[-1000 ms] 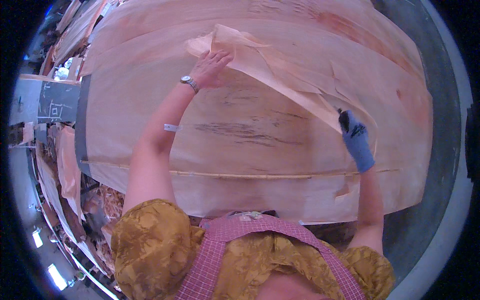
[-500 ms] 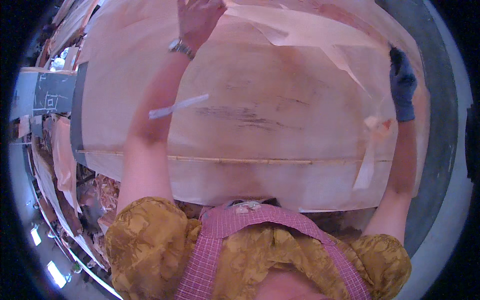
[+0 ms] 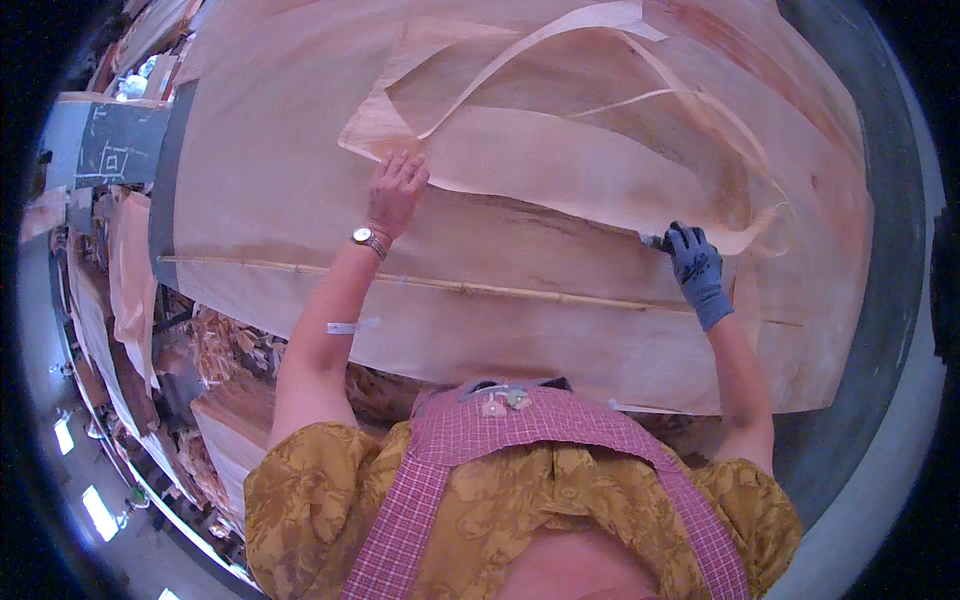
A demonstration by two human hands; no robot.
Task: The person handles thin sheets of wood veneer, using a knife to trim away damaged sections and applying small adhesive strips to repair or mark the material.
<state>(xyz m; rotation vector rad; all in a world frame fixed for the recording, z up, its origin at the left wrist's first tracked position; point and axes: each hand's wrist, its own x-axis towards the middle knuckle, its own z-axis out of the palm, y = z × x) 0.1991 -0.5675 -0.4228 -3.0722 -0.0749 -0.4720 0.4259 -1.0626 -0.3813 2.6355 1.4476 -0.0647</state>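
A wide, thin sheet of wood veneer [image 3: 300,215] covers the work surface before me. My left hand [image 3: 397,190], bare with a wristwatch, lies palm down with its fingers extended over the edge of a loose, folded veneer piece [image 3: 375,125]. My right hand [image 3: 697,268] wears a blue-grey glove with dark fingertips. Its fingers are closed round a small flat grey tool [image 3: 651,241], mostly hidden, at the right end of a long dark-edged cut. Narrow curled veneer strips [image 3: 690,90] loop above the cut, and one end lies beside the glove.
A thin pole [image 3: 470,288] lies across the sheet, nearer to me. Dark border panels [image 3: 885,250] run along the right. Veneer scraps [image 3: 225,345] and hanging sheets [image 3: 130,290] crowd the left below a grey beam [image 3: 115,150]. A pale strip [image 3: 345,327] shows at my left elbow.
Both hands have come nearer to me, the right also moving left. The loose veneer beyond them is now folded, with long curled strips standing up from it.
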